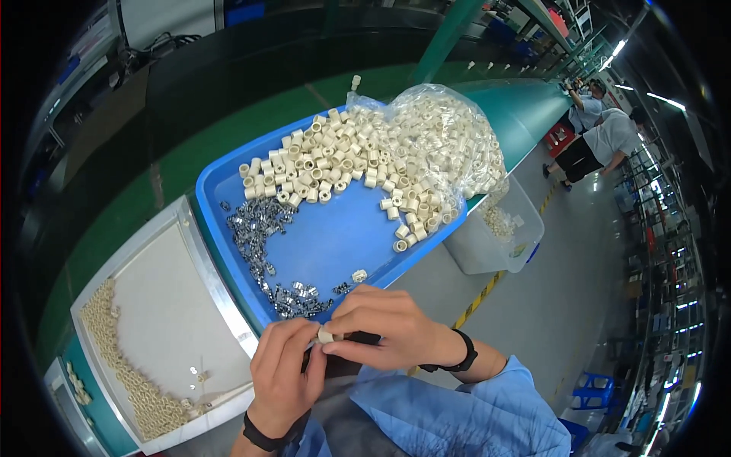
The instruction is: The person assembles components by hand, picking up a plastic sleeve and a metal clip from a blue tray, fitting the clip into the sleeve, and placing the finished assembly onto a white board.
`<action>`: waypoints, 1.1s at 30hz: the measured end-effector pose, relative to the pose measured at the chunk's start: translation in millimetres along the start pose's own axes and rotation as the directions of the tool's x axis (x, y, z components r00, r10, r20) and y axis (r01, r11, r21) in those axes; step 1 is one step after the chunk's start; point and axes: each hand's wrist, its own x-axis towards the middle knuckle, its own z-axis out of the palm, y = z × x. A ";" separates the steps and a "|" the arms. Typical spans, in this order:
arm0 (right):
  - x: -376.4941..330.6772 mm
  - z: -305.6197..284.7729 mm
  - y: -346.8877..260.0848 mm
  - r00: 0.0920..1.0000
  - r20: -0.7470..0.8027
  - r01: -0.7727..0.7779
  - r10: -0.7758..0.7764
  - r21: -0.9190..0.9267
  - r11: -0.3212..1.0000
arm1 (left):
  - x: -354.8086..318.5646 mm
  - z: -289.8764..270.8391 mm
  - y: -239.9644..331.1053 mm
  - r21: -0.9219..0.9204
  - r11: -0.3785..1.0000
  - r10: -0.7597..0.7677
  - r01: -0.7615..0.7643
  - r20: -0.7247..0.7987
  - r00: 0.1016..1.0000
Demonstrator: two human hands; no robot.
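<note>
My left hand (280, 375) and my right hand (384, 329) meet just below the near edge of a blue tray (335, 236). Between their fingertips they pinch one small cream plastic ring (325, 335). On the tray lies a heap of the same cream rings (327, 160), partly spilling from a clear plastic bag (449, 137). Small shiny metal clips (263, 225) are strewn along the tray's left and near side. Both wrists wear black bands, and the sleeves are light blue.
A shallow metal tray (171, 305) at the left holds rows of cream rings along its edge. A clear plastic bin (495, 232) sits on the floor to the right of the green bench. Two people stand at the far right, beside a yellow-black floor stripe (480, 297).
</note>
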 end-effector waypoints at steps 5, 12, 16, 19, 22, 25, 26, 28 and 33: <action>5.3 -4.9 20.4 1.000 -0.009 -0.003 0.002 -0.091 0.996 | 24.4 3.4 -8.0 -0.066 0.986 -0.148 0.153 0.082 0.986; 11.8 -41.4 44.5 0.950 -0.188 -0.248 0.249 0.033 0.968 | 106.2 -12.1 -62.4 -0.080 0.951 -0.286 0.298 0.140 0.948; -5.9 -56.0 71.8 0.926 -0.206 -0.323 0.317 0.007 0.947 | 186.4 -2.8 -133.1 -0.108 0.936 -0.319 0.335 0.138 0.938; -10.1 -55.9 83.5 0.922 -0.168 -0.363 0.347 -0.074 0.929 | 244.1 12.2 -200.4 -0.253 0.919 -0.266 0.302 0.166 0.950; -7.2 -64.6 89.6 0.948 -0.103 -0.317 0.300 -0.321 0.892 | 296.4 21.2 -240.2 -0.328 0.850 -0.322 0.413 0.297 0.899; -3.8 -64.3 94.6 0.943 -0.010 -0.307 0.333 -0.415 0.856 | 339.9 40.8 -262.8 -0.100 0.823 -0.477 0.558 0.411 0.777; -0.2 -61.2 95.4 0.943 0.050 -0.272 0.329 -0.456 0.848 | 350.7 45.1 -279.2 -0.113 0.835 -0.440 0.539 0.452 0.776; 6.6 -49.8 95.8 0.927 0.097 -0.281 0.363 -0.464 0.840 | 362.4 53.9 -308.9 -0.145 0.855 -0.362 0.498 0.521 0.773; 16.6 -22.4 92.5 0.890 0.194 -0.269 0.413 -0.507 0.818 | 363.4 75.8 -347.5 0.018 0.899 -0.345 0.437 0.643 0.684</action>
